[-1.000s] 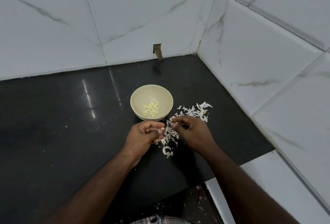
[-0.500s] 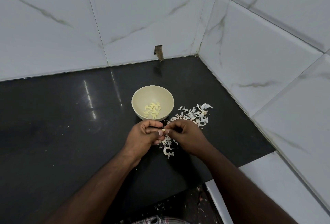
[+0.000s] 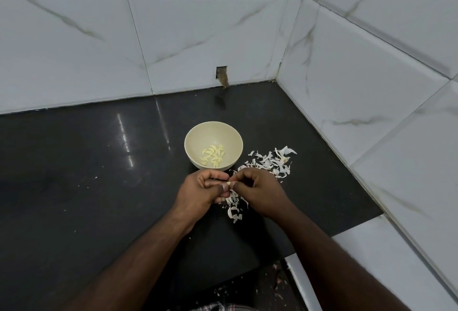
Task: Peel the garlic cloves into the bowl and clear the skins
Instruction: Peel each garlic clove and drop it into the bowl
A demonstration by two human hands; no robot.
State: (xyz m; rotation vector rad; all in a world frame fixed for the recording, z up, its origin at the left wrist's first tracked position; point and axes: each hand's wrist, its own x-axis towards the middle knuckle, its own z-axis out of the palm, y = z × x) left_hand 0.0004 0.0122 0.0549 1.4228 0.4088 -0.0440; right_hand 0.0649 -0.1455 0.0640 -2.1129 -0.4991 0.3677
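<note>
Left hand (image 3: pixel 202 190) and right hand (image 3: pixel 255 188) meet just in front of the bowl (image 3: pixel 213 146), both pinching one small garlic clove (image 3: pixel 228 183) at fingertips. Clove looks light, firm, likely slippery once bare; best gripped at its ends. Skins (image 3: pixel 267 163) papery, flimsy, scattered on the counter (image 3: pixel 86 186).

A home kitchen corner is shown: a glossy black stone counter (image 3: pixel 74 186) is met by marble-patterned white wall tiles (image 3: pixel 198 38) on two sides. Peeled garlic cloves (image 3: pixel 213 155) are held in a bowl (image 3: pixel 190 137), and skins (image 3: pixel 270 163) are scattered beside it.
</note>
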